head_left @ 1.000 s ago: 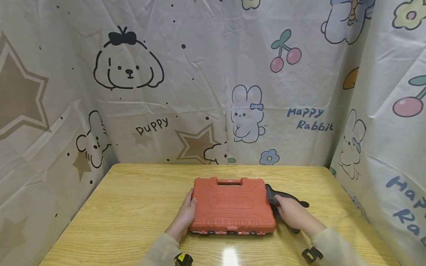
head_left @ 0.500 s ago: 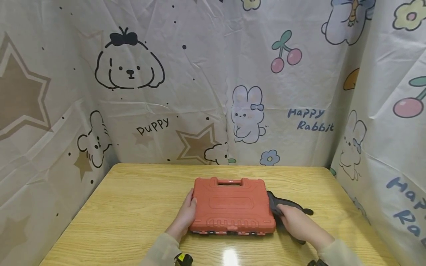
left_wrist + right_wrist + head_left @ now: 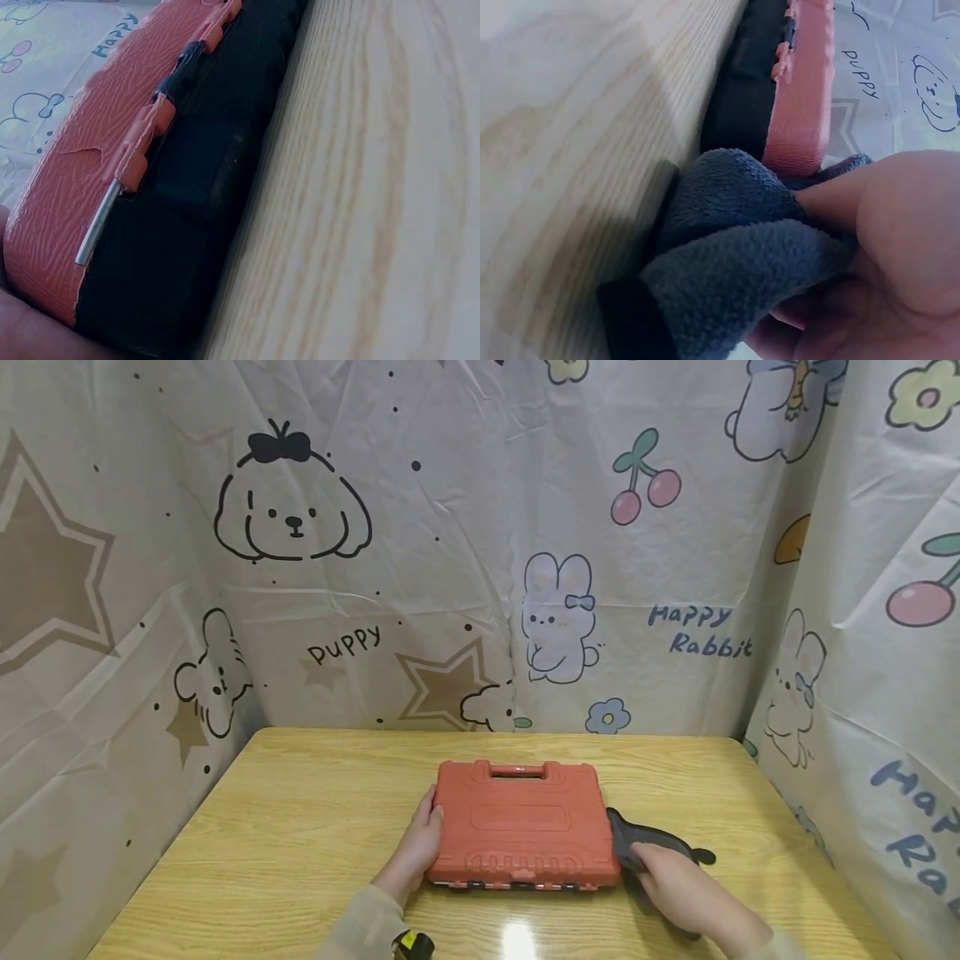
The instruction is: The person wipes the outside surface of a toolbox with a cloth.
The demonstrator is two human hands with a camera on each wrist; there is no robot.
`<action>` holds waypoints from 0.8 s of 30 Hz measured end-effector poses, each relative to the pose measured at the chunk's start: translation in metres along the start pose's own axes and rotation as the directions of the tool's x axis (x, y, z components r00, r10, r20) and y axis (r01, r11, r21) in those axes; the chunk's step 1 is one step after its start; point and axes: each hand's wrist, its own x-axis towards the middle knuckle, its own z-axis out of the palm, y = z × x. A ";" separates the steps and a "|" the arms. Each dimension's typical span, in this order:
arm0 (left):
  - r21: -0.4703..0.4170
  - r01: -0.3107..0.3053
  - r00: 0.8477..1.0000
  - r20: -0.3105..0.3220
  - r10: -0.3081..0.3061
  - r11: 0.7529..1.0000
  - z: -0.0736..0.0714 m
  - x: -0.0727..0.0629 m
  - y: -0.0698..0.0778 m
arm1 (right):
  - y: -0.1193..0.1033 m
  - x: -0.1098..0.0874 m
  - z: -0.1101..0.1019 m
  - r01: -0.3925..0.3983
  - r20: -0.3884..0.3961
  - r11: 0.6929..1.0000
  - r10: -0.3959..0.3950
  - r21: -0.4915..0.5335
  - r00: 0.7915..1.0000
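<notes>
A red-lidded plastic carrying case (image 3: pixel 517 827) with a black base lies on the table, its handle toward the back. My left hand (image 3: pixel 418 839) rests along the case's left side, fingers lying against the edge; in the left wrist view the hand (image 3: pixel 37 330) touches the lid's end. My right hand (image 3: pixel 675 877) pinches a dark grey fuzzy cloth (image 3: pixel 656 839) between thumb and fingers, at the case's right side. The right wrist view shows the cloth (image 3: pixel 735 240) folded and bunched against the case's end, with dark edging. Part of it is hidden behind the right hand.
The case stands on a light wood-grain table (image 3: pixel 330 802). Fabric curtains (image 3: pixel 465 527) printed with cartoon animals enclose the back and both sides. Hinges and a metal pin (image 3: pixel 97 225) run along the case's front edge.
My right hand has moved toward me and slightly right along the case's right side, drawing the grey cloth with it. The left hand and the case stay in place.
</notes>
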 end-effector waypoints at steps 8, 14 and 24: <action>0.004 -0.007 1.000 -0.002 0.007 1.000 0.000 0.000 0.000 | 0.003 -0.012 -0.004 0.026 0.090 0.999 -0.029 0.034 0.996; -0.001 -0.002 1.000 -0.001 0.002 1.000 0.000 0.000 0.000 | 0.003 -0.019 -0.003 0.032 0.128 0.997 -0.042 0.075 0.991; -0.003 -0.002 1.000 -0.005 0.002 1.000 0.000 0.000 -0.001 | 0.006 -0.014 0.009 0.067 0.200 0.995 -0.080 0.072 0.977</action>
